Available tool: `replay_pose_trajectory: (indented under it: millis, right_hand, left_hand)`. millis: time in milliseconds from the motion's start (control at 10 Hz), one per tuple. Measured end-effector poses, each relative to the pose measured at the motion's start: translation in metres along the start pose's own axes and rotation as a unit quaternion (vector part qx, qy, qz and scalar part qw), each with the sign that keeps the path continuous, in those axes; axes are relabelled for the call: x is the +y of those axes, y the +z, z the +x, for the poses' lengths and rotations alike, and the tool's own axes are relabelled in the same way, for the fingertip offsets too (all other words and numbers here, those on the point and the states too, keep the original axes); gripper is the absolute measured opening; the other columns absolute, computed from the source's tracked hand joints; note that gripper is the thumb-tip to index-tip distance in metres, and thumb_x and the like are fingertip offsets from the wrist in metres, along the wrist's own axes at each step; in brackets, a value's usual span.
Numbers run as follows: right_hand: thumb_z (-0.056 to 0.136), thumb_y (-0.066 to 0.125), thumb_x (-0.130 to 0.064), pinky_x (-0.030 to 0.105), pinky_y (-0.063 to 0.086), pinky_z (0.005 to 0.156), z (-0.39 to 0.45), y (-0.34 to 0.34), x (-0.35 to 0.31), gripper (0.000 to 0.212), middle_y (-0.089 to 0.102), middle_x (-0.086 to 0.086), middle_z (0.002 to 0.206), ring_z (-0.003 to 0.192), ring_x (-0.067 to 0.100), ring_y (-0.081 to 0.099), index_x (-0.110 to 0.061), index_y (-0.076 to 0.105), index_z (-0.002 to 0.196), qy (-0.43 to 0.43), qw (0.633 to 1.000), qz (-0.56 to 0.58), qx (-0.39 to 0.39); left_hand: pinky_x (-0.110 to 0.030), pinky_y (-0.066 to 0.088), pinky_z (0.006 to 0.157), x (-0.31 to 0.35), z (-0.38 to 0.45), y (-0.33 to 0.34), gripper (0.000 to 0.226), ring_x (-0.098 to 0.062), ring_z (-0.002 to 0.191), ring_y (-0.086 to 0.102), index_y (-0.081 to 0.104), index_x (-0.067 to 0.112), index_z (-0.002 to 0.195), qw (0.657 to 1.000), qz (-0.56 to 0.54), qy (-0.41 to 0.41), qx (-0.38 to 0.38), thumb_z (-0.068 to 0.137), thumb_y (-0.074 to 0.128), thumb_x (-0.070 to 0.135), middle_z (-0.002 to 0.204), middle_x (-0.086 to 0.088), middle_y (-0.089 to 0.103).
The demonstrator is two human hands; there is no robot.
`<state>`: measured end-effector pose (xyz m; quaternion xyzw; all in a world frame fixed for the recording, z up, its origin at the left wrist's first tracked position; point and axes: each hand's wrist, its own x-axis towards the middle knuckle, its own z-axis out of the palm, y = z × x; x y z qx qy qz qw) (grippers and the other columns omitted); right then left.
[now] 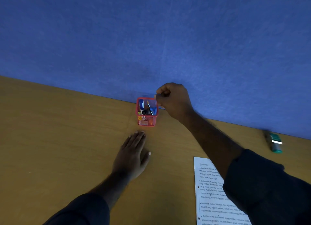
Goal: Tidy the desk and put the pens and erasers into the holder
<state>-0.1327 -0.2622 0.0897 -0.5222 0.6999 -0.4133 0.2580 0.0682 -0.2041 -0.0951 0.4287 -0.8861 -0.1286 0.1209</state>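
Note:
A red mesh holder (146,120) stands on the wooden desk (58,132) against the blue partition. Inside it are a blue marker (141,104), a pencil (148,105), other pens, and small erasers at the bottom. My right hand (173,102) hovers at the holder's upper right rim with its fingers curled tight; nothing shows clearly between them. My left hand (133,152) lies flat on the desk just in front of the holder, palm down, holding nothing.
A printed sheet of paper (210,191) lies at the front right, partly under my right sleeve. A green and silver stapler (274,142) sits at the far right by the blue partition (151,40).

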Motion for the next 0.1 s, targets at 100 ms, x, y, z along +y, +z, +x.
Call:
replay_pose_trajectory:
  millis: [100]
  right_hand:
    - [0.081, 0.068, -0.007, 0.036, 0.058, 0.066, -0.0057, -0.0008, 0.0063, 0.003, 0.07, 0.004, 0.077, 0.072, 0.019, 0.069, -0.009, 0.069, 0.079, -0.001, 1.0, 0.005, 0.03]
  left_hand:
    - [-0.04, 0.024, 0.122, 0.0001, 0.0003, 0.0008, 0.068, -0.016, 0.152, 0.019, 0.03, 0.013, 0.154, 1.0, -0.003, 0.001, 0.001, 0.098, 0.041, 0.051, 0.163, -0.001, 0.027]
